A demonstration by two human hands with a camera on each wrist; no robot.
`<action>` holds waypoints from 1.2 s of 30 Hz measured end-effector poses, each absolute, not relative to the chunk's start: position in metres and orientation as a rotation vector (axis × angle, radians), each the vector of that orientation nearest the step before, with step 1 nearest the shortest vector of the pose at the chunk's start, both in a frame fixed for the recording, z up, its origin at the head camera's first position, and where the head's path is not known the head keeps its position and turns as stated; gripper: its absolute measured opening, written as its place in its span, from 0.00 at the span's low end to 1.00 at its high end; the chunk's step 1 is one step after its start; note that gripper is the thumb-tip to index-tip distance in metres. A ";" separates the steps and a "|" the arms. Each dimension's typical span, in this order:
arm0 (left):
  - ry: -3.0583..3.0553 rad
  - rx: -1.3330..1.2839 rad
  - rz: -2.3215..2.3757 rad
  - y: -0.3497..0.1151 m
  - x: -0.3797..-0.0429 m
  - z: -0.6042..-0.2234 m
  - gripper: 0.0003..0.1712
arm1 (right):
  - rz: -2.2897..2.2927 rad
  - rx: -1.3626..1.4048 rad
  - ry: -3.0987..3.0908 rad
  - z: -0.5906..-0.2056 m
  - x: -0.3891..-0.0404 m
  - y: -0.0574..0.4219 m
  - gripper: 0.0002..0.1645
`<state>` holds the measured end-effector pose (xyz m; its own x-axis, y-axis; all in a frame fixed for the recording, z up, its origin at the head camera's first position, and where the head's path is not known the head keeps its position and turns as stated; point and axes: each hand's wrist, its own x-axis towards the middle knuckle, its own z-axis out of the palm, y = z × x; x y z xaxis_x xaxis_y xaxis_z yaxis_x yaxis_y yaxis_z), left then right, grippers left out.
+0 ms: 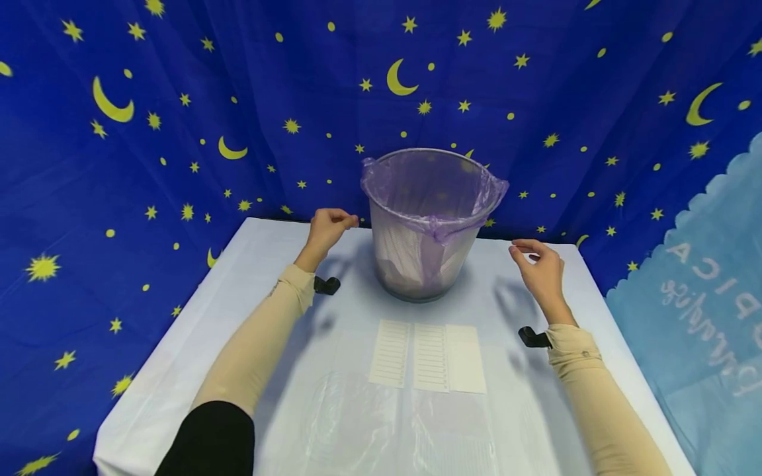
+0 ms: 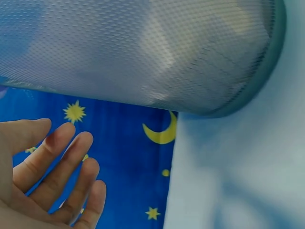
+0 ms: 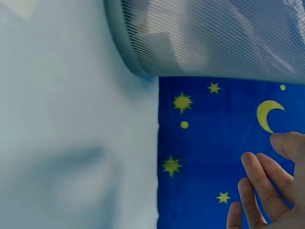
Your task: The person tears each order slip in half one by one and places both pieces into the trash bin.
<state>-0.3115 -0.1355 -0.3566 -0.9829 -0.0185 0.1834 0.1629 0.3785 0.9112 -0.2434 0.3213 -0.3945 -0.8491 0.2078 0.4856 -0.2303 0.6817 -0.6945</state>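
A mesh wastebasket [image 1: 395, 258] stands upright at the back of the table, with a thin purple bin liner [image 1: 440, 228] inside it and folded over its rim. The liner bunches at the left, front and right of the rim. To the basket's left, my left hand [image 1: 328, 231] is raised with loosely bent fingers and holds nothing; the left wrist view shows its fingers [image 2: 62, 167] apart from the mesh wall. On the other side my right hand [image 1: 540, 268] hangs in the air, also holding nothing, its fingers [image 3: 259, 183] relaxed below the basket's side in the right wrist view.
Sheets of pale labels [image 1: 430, 357] lie on the white table [image 1: 351, 317] in front of the basket, near clear plastic film [image 1: 351, 416]. A blue curtain [image 1: 333, 86] with yellow stars and moons hangs close behind. Light blue lettered cloth [image 1: 708, 244] hangs at the right.
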 end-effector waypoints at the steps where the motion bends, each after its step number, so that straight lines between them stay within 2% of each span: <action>1: -2.472 -0.131 -1.651 -0.136 -0.311 -0.360 0.14 | 1.074 0.013 -2.359 -0.398 -0.243 0.321 0.17; 20: -2.444 -0.041 -1.711 -0.140 -0.295 -0.419 0.11 | 1.196 -0.037 -2.360 -0.453 -0.229 0.307 0.14; 30: -2.401 -0.051 -1.790 -0.144 -0.288 -0.444 0.17 | 1.284 -0.004 -2.345 -0.477 -0.223 0.303 0.14; 36: -2.388 -0.085 -1.834 -0.141 -0.287 -0.457 0.16 | 1.337 0.000 -2.327 -0.481 -0.221 0.304 0.15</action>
<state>-0.2866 -0.1413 -0.4567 -0.9900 -0.0342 0.1368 0.1233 0.2600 0.9577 -0.2211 0.3043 -0.4807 -0.8970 0.2201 0.3833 -0.2203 0.5291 -0.8195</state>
